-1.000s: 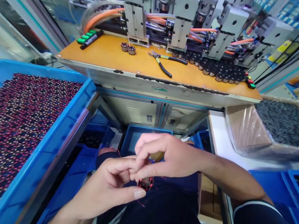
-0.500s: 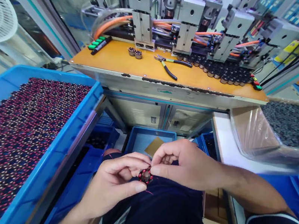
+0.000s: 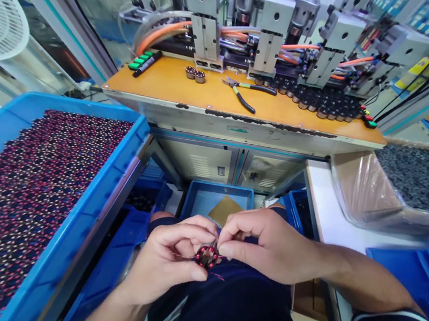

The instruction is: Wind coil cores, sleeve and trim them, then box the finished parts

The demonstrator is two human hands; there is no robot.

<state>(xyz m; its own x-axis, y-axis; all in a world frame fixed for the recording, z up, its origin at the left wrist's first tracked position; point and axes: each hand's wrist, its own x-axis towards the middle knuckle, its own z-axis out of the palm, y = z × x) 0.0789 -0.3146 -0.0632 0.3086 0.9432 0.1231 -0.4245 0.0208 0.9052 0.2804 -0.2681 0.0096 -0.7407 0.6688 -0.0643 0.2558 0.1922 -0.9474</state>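
Head view: 1 red-wound ring (image 3: 206,263) is being held over the lap (image 3: 248,307).
Left hand (image 3: 171,265) is gripping it, thumb against fingers; right hand (image 3: 256,243) is working its upper right edge, grip unclear. Pliers (image 3: 246,86) are lying on the table (image 3: 161,84).

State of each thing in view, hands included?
Wound ring: held, opening visible
Left hand: gripping the ring
Right hand: at the ring's edge, grip unclear
Pliers: lying, handles spread
Cabinet doors: shut
Left blue tray: open, mostly filled
Carton: open, plastic-lined, filled
Fan: running or not, unclear
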